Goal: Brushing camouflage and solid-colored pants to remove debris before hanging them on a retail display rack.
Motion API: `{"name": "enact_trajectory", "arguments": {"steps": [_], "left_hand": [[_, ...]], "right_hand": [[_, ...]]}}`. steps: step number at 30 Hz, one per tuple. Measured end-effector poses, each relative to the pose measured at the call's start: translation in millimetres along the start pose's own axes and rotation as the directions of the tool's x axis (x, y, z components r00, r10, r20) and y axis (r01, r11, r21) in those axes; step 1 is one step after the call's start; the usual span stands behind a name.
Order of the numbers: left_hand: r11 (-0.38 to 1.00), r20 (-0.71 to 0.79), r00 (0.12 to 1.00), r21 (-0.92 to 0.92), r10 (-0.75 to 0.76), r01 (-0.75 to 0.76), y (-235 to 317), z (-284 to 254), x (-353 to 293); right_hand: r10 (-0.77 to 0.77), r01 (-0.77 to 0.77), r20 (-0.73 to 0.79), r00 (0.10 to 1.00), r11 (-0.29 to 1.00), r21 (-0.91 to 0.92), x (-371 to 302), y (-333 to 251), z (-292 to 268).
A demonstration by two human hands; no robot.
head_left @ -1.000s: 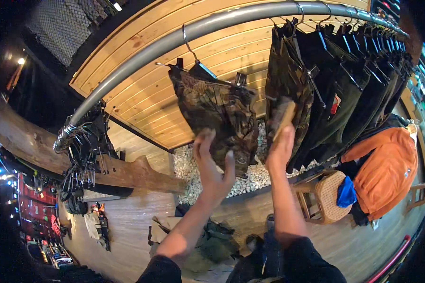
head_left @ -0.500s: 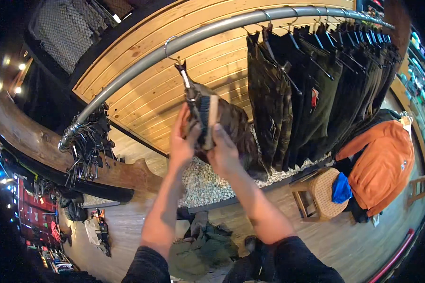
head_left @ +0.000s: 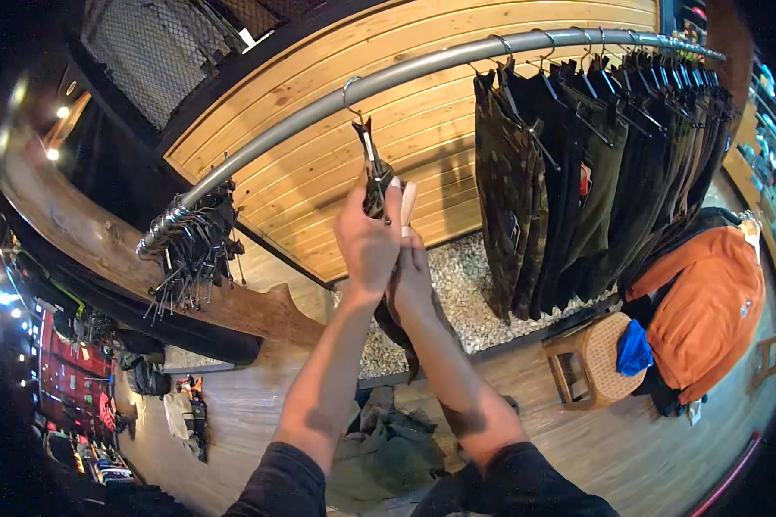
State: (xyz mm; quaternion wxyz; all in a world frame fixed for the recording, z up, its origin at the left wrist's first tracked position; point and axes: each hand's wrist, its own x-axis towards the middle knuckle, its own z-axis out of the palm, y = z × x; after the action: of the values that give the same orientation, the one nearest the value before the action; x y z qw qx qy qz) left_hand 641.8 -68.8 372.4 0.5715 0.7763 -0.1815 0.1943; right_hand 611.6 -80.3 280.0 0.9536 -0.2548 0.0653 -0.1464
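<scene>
A pair of dark camouflage trousers point(head_left: 394, 330) hangs by a clip hanger point(head_left: 364, 138) from the left part of a metal rail. My left hand point(head_left: 366, 246) is closed on the upper part of the trousers, just below the clip, with its thumb pointing up. Directly beside it and a little lower, my right hand point(head_left: 411, 280) holds a wooden-backed brush point(head_left: 409, 205). The brush stands roughly upright against the cloth. Its bristles are hidden now behind my left hand and the trousers, and my wrists cover much of the garment.
Several dark and camouflage trousers point(head_left: 569, 189) hang to the right on the rail point(head_left: 422, 65). Bunched hangers point(head_left: 194, 246) fill its left end. A woven stool point(head_left: 602, 349) with a blue cloth point(head_left: 634, 347) and an orange jacket point(head_left: 703, 302) stand right. Dark green clothing point(head_left: 384, 457) lies below.
My left hand has moved up over the trousers' top and closed on it. The brush has turned, its bristles now out of sight. The trousers hang narrower, and the view has shifted slightly.
</scene>
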Motion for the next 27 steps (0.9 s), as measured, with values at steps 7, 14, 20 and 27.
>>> {"name": "enact_trajectory", "arguments": {"steps": [7,14,20,27], "left_hand": [[0.989,-0.052,0.998,0.144,0.038,-0.03,-30.6,-33.3,24.2],[0.757,0.462,0.874,-0.514,-0.152,0.403,-72.5,-67.1,57.8],[0.833,0.332,0.765,0.267,-0.552,0.485,-86.8,-59.2,47.7],[0.909,0.381,0.902,-0.268,-0.205,0.32,-188.5,-60.8,6.6]], "right_hand": [[-0.154,0.169,0.103,0.983,0.973,-0.159,12.6,-38.3,-46.5],[-0.279,0.28,0.078,0.957,0.821,-0.498,2.1,-99.9,-90.7],[-0.331,0.322,0.122,0.936,0.662,-0.677,17.6,-98.0,-122.6],[-0.336,0.653,0.569,0.75,0.244,-0.717,20.6,-56.9,-65.6]]}}
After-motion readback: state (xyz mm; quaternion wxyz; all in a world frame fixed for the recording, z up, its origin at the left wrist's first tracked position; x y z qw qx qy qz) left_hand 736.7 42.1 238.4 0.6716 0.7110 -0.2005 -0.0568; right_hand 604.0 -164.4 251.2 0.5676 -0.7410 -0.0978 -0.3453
